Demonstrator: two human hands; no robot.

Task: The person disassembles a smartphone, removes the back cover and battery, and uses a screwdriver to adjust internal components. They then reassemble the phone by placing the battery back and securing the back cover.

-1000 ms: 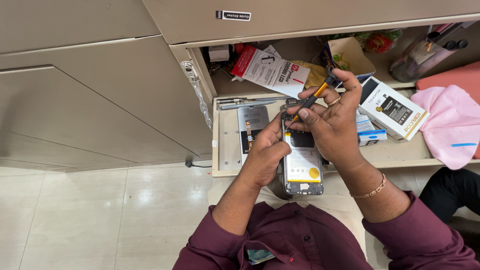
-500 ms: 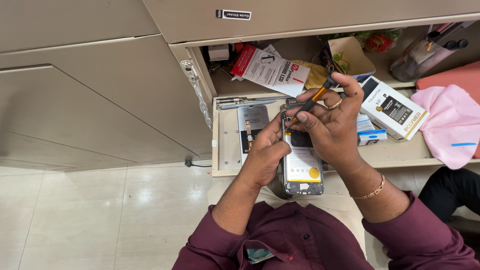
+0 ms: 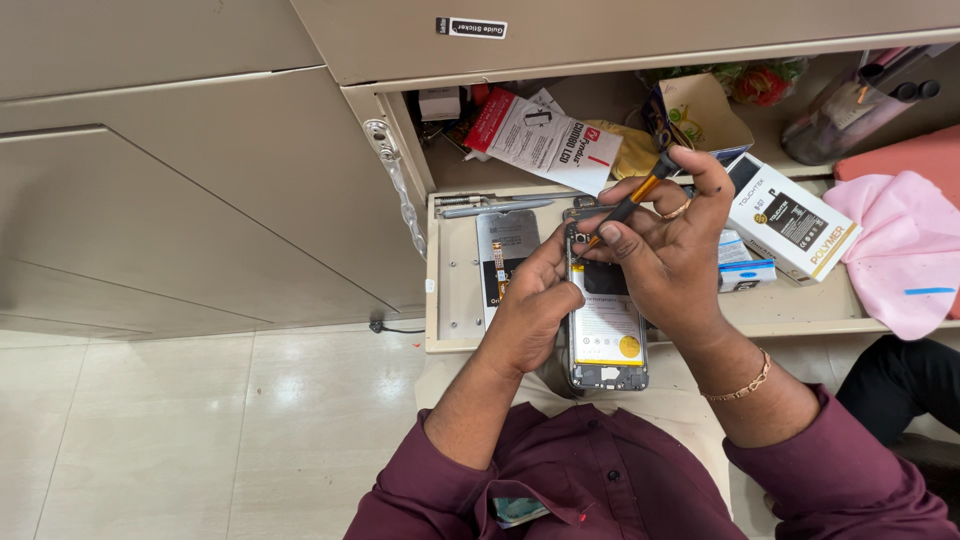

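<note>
An opened smartphone (image 3: 606, 340) with its back off and a white-and-yellow battery showing lies lengthwise over my lap. My left hand (image 3: 535, 300) grips its left edge near the top. My right hand (image 3: 668, 250) pinches a slim screwdriver (image 3: 628, 208) with an orange and black handle, its tip down on the phone's upper left corner. A gold ring and a gold bracelet (image 3: 742, 384) are on the right hand and wrist.
A pulled-out beige drawer tray (image 3: 455, 290) holds a flat phone panel (image 3: 506, 240), tweezers (image 3: 495, 207), a white-and-black box (image 3: 795, 228) and a pink cloth (image 3: 900, 250). Papers and packets crowd the shelf behind. A closed cabinet door (image 3: 180, 200) stands left; tiled floor below.
The screwdriver and my right hand have shifted very slightly over the phone's top corner. The left hand and the phone stay where they were.
</note>
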